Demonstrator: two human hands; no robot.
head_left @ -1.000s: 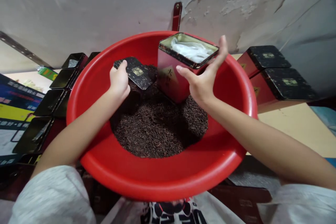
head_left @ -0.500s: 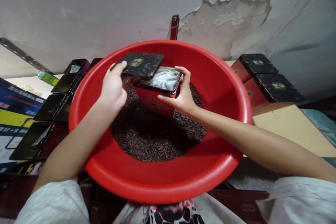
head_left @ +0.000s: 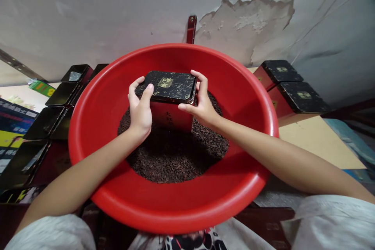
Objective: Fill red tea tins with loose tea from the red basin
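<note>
Left hand (head_left: 141, 113), half curled, clasps the nine-o'clock end of a gold-flecked black rectangular metal lid (head_left: 172, 85); right hand (head_left: 204, 105), a loose C, grips three o'clock on the boxy red tin (head_left: 175, 119), toward twelve in the round red plastic basin (head_left: 181, 209). White filling (visible earlier) is now covered. Shadow obscures the tin's base.

Worn on the head, looking forward and steeply down from above the left hand (head_left: 140, 113) and the right hand (head_left: 203, 103). Set rather near, with the tin (head_left: 171, 91) between the hands around the middle of the view. Facing across the red basin (head_left: 175, 222) below the hands, toward the wall (head_left: 117, 19) beyond them. Wide enough to include the shirt (head_left: 246, 236) on the near side.
</note>
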